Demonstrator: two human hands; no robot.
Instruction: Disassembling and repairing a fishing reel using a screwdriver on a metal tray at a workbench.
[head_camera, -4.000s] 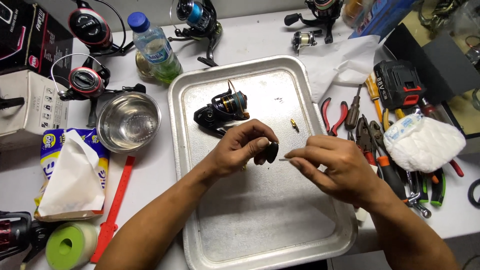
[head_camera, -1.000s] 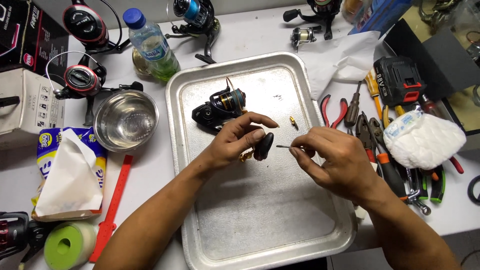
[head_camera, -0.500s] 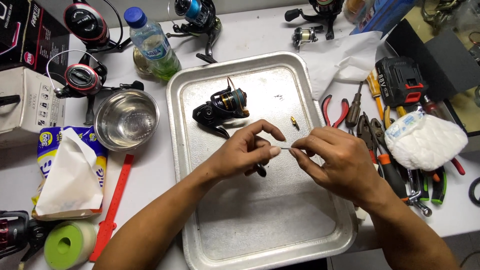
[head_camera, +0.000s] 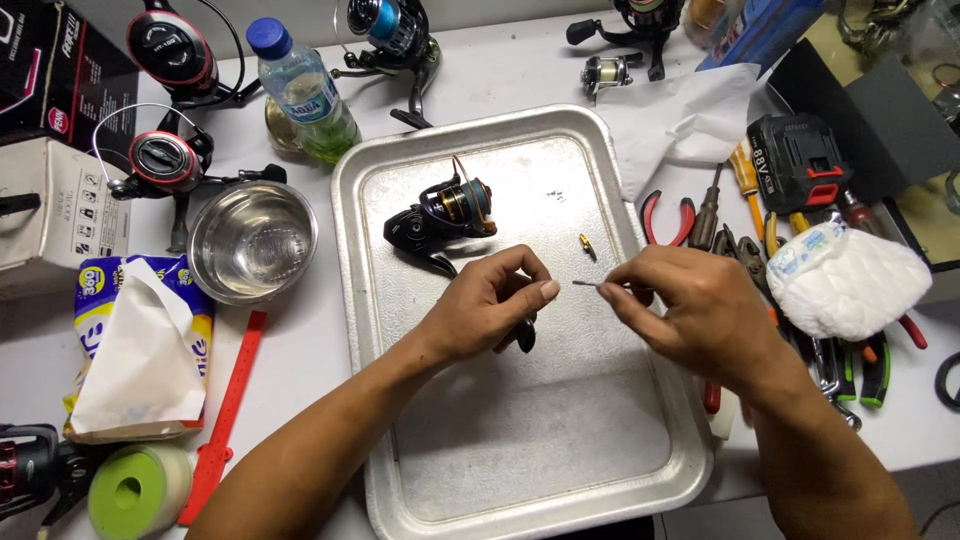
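Since half a second ago, both hands stayed almost in the same place over the tray; only my left thumb lifted a little from the dark part. My left hand (head_camera: 487, 308) is curled around a small black part (head_camera: 525, 335), which shows below the fingers, so this hand is closed on it. My right hand (head_camera: 690, 312) pinches a thin metal pin (head_camera: 586, 285) between thumb and first finger, and the tip of the pin points at the left thumb, very near but I cannot tell if it touches. Both hands are above the metal tray (head_camera: 520, 450). Just behind the left hand, a black fishing reel (head_camera: 445, 215) with a gold spool lies on the tray, and a small brass piece (head_camera: 587, 245) lies beside it, apart from the hands. Left of the tray stand a steel bowl (head_camera: 252, 242) and a water bottle (head_camera: 303, 92). Right of the tray I see pliers (head_camera: 665, 215), a screwdriver (head_camera: 707, 210) and a white cloth bundle (head_camera: 850, 280).
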